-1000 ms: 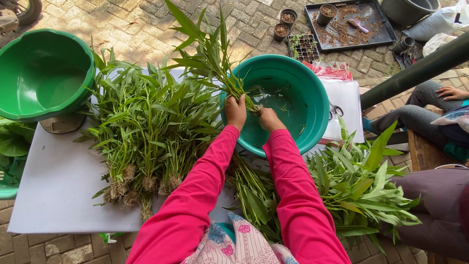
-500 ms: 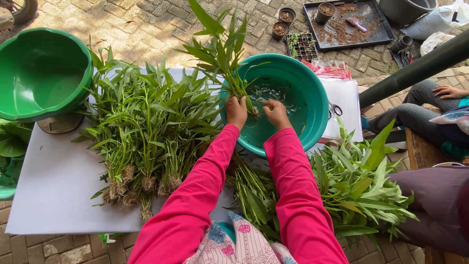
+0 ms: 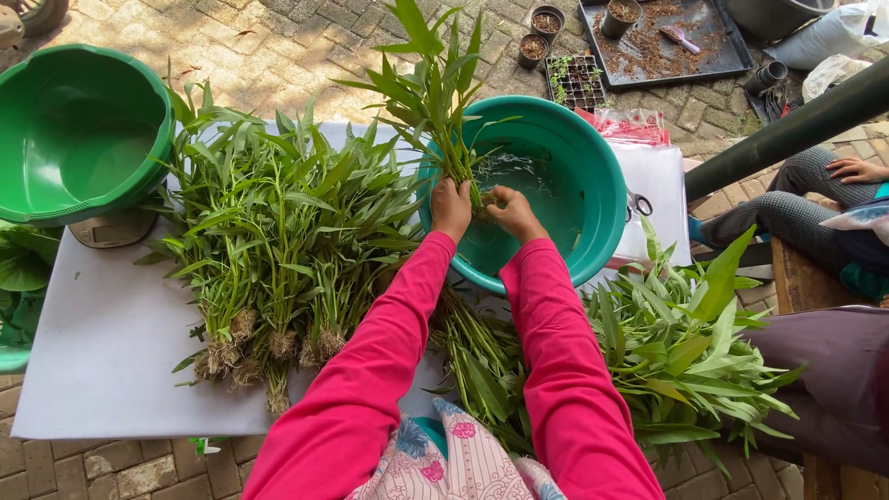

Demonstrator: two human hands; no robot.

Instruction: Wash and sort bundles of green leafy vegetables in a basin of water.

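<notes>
both hands point(image 3: 482, 211) on leafy bunch point(image 3: 435, 97) over water basin point(image 3: 593, 199)

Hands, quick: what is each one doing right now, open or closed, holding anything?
Left hand: closed around the stems of a leafy green bunch, over the teal basin.
Right hand: fingers curled at the bunch's base; firm grip cannot be told.

At frame centre the left hand point(image 3: 451, 207) and right hand point(image 3: 512, 211) grip a leafy green bunch point(image 3: 435, 93) over the water-filled teal basin point(image 3: 593, 176), with rooted greens point(image 3: 278, 241) piled on the white worktop point(image 3: 93, 361) at left and an empty green basin point(image 3: 79, 130) upper left.
</notes>
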